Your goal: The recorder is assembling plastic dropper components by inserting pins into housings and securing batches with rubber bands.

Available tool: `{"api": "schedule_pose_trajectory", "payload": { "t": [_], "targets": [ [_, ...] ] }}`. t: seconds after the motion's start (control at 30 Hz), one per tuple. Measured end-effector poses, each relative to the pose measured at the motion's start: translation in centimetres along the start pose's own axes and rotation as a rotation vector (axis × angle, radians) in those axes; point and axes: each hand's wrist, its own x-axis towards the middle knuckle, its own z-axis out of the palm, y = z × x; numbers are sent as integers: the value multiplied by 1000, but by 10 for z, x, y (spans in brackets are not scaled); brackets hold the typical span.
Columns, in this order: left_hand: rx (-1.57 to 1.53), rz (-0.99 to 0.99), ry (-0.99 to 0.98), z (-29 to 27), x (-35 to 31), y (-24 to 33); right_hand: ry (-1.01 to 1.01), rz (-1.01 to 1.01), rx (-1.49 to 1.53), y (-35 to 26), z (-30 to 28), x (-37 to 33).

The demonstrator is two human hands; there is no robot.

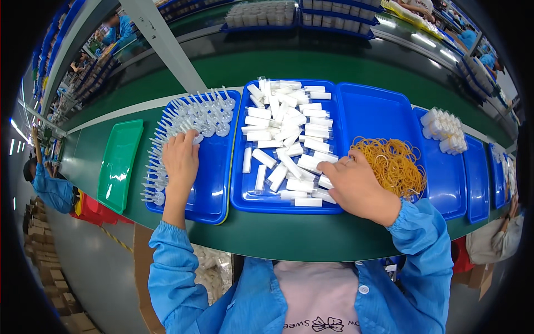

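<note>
Left hand (181,158): fingers bent, partly spread, over clear stemmed pieces (206,114); cannot tell whether any is held. Right hand (359,183): fingers curled at the rubber bands (396,167), thumb extended over white cylinders (286,131); hold unclear.

Surface: dark green bench (267,239). Beyond, a green strip (250,64) and a slanting pale post (164,47). Person in blue (53,189) at left; cartons (41,256) on the floor.

Containers: stemmed pieces along left and far sides of left blue tray (208,178). Cylinders heaped in middle blue tray (247,204). Tan bands piled in near half of right blue tray (370,111). Green tray (119,161) far left. Farther right, another blue tray (445,178) holds clustered whitish pieces (445,131).
</note>
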Motion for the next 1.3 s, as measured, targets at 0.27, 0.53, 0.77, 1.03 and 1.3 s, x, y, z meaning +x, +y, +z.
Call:
{"api": "schedule_pose_trajectory", "payload": {
  "t": [0.27, 0.53, 0.77, 1.03, 1.3],
  "targets": [
    [-1249, -434, 277, -41, -37, 29, 179, 175, 766, 20, -43, -21],
    [-2130, -443, -199, -92, -96, 125, 90, 282, 1450, 13, -48, -43],
    [-2180, -314, -475, -77, -107, 165, 106, 270, 1464, 12, -38, -38],
    [-2089, -296, -631, -81, -103, 168, -43, 331, 1534, 10, -41, -40],
    [-1856, -189, -635, -87, -101, 161, -181, 330, 1567, 15, -41, -40]
  ]
}}
